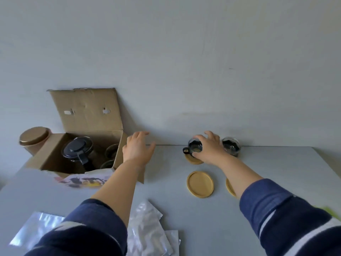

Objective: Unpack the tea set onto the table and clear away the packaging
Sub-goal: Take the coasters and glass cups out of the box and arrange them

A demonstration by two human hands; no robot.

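A small clear glass cup with a black handle (194,146) stands on a round yellow wooden coaster (193,160) at the far side of the grey table (166,191), near the wall. The right hand (209,149) lies over this cup from the right; its fingers curl around the glass wall and touch it, while the black handle points to the left, free. Just beside the hand, on its right, stands a second glass cup with a dark inside (231,146). Nearer to the person lie two more yellow coasters: one round bare coaster (200,184) and another coaster (230,187) half hidden under the right forearm.

The left hand (138,148) is open, the fingers spread and a little bent. It holds nothing and hovers by the right edge of the open brown cardboard box (88,115). Inside the box there is a glass teapot with a black lid (78,149) and two more glass cups (110,156). Behind the box stands a round gold-coloured tin (34,137). Crumpled clear plastic bags (147,231) lie at the near edge of the table.
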